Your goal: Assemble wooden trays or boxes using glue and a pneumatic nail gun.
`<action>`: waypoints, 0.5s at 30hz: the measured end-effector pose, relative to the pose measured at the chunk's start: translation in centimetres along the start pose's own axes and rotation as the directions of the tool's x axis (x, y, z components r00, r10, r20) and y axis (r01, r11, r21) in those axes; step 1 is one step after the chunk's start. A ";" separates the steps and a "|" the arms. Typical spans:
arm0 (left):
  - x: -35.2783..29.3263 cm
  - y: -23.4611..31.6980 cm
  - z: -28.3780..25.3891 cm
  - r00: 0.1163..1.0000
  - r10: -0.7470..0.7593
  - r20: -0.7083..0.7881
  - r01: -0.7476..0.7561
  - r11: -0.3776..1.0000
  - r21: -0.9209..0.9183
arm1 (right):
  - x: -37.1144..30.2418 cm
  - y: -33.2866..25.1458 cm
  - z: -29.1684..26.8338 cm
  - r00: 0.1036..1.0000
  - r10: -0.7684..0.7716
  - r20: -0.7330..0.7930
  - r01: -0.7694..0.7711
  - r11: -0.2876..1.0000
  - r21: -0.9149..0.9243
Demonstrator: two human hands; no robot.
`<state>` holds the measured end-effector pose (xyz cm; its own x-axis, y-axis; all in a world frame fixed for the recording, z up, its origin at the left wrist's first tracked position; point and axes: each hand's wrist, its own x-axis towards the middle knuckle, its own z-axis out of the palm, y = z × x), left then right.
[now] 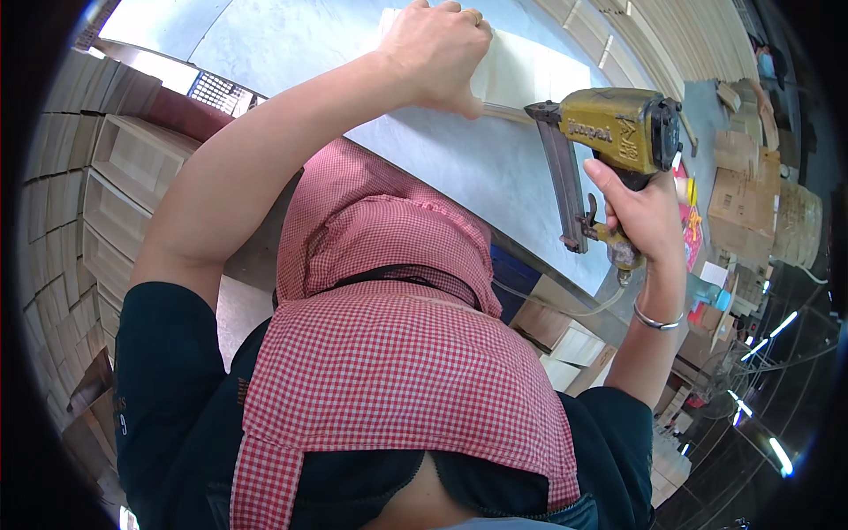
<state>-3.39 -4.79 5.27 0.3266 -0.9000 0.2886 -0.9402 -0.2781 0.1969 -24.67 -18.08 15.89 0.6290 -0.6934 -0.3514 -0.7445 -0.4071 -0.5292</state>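
Observation:
My right hand (649, 215) is wrapped round the grip of a worn yellow pneumatic staple gun (609, 128). The gun's nose is at the near edge of a pale wooden piece (534, 71), close to its right end; whether it touches I cannot tell. Across that piece, farther left, lies my left hand (439, 55), closed over it with the thumb against the near edge and the fingers at the far side. The wooden piece rests on a grey-white worktable (424, 146). From the bottom of the gun's handle runs a thin air hose (601, 309).
Long pale wooden strips (698, 35) are stacked beyond the table. Open wooden boxes (124, 163) and piled boards (53, 185) stand at the left. Cardboard cartons (742, 194) sit at the right. Below the table are more wooden pieces (574, 344) and a blue bin (512, 269).

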 end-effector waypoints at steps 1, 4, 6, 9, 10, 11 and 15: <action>0.0 0.0 -0.2 1.000 0.000 -0.002 0.000 1.000 -0.001 | -0.1 -0.2 0.0 1.000 0.000 -0.001 0.000 1.000 -0.002; 0.1 -0.1 -1.3 0.990 -0.039 0.135 0.045 0.998 -0.040 | -0.3 -1.1 0.1 1.000 0.002 0.002 -0.002 0.997 -0.081; -0.6 -0.8 -1.7 0.982 -0.066 0.176 0.075 0.996 -0.045 | -0.5 -1.6 0.3 1.000 -0.012 0.010 0.013 0.994 -0.112; -3.0 -3.5 -0.6 0.996 -0.034 0.077 0.041 0.996 -0.083 | -0.8 -0.7 0.3 0.991 -0.130 -0.019 0.127 0.986 -0.111; -4.0 -4.5 -0.2 0.999 -0.026 0.046 0.030 0.995 -0.092 | -0.8 -0.5 0.5 0.985 -0.170 -0.025 0.166 0.980 -0.109; -5.2 -5.4 0.7 0.998 -0.041 0.051 0.045 0.995 -0.085 | -1.0 -0.3 1.0 0.984 -0.179 -0.011 0.177 0.979 -0.106; -9.6 -8.7 4.0 0.969 -0.096 -0.227 0.050 0.979 -0.199 | -1.6 -0.3 2.1 0.945 -0.316 -0.086 0.323 0.942 0.087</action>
<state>1.29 4.90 -3.00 0.4288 -0.7696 0.4732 -0.8844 -0.2507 0.3937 -25.01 -15.60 15.03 0.8106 -0.5773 -0.0983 -0.4784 -0.5560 -0.6797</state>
